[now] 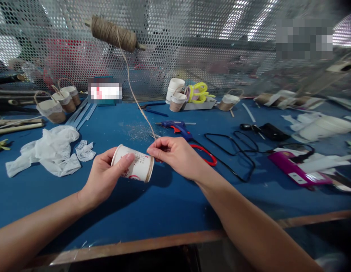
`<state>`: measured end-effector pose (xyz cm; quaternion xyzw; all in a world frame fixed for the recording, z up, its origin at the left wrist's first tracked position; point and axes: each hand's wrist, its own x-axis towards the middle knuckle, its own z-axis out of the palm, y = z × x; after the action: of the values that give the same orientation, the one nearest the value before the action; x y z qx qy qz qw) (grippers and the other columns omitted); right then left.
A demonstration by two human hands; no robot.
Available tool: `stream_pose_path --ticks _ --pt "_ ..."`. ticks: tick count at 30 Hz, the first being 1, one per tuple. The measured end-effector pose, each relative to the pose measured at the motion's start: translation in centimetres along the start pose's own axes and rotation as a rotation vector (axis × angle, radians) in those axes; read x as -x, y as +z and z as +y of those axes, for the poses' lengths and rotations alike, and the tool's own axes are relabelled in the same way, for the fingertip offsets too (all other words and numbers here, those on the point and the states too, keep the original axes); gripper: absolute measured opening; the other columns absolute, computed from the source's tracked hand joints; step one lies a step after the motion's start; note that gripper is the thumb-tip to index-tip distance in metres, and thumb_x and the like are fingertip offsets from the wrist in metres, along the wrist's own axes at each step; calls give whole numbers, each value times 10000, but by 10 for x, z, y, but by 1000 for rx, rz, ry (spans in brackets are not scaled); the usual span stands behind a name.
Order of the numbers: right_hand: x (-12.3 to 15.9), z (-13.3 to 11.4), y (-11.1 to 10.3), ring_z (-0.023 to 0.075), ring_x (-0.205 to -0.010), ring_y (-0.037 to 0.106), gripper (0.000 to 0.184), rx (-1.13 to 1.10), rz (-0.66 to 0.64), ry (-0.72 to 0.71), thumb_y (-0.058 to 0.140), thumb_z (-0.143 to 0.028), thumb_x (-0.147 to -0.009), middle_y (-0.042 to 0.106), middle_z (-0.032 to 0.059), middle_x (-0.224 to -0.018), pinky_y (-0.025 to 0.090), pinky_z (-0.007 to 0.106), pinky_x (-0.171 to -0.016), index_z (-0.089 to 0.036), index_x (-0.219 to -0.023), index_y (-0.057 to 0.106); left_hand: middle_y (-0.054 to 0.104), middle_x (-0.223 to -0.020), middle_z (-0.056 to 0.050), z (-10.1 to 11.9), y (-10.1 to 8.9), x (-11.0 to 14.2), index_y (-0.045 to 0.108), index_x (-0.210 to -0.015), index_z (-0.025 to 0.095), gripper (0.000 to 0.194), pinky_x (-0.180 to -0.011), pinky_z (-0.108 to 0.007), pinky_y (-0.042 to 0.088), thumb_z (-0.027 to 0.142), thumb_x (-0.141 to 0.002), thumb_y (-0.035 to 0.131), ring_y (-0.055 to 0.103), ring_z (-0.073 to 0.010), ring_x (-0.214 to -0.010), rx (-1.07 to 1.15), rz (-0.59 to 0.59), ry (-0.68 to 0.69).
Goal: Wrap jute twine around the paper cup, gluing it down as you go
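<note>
My left hand (103, 175) is closed around a white printed paper cup (140, 166) tipped on its side, with a band of brown twine at its base end. Beside that end, my right hand (172, 155) pinches the twine (133, 88) between thumb and fingertips. From there the strand rises to a twine spool (113, 34) mounted on a rod at the perforated metal screen. Just beyond my right hand lie a blue glue gun (178, 127) and red-handled scissors (206, 155), partly hidden by the hand.
White lace fabric (51, 151) lies at left, with small handled cups (51, 111) behind it. Yellow-handled scissors (198, 92) stand near stacked cups (175, 88). At right are a black cable (246, 162) and a purple power strip (297, 170). A wooden edge (153, 241) borders the blue table.
</note>
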<state>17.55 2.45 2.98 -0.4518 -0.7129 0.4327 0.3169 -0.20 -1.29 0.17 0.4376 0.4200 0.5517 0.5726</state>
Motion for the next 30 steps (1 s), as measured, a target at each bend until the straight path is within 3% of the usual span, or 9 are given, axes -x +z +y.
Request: stream_pose_path --ticks 9,30 --pt "-3 3 2 100 -574 517 181 25 20 4 584 -325 -748 593 6 -633 415 241 -545 -145 -742 608 619 -585 28 -1 0 1 652 -697 148 172 -469 -147 415 319 -695 666 513 -66 -498 13 10 1" --pt "-10 15 5 104 -552 500 205 31 19 68 566 -353 -749 579 16 -624 408 260 -547 -150 -743 597 619 -571 15 4 6 -2 640 -672 127 177 -488 -168 431 300 -664 676 529 -69 -495 136 39 -142"
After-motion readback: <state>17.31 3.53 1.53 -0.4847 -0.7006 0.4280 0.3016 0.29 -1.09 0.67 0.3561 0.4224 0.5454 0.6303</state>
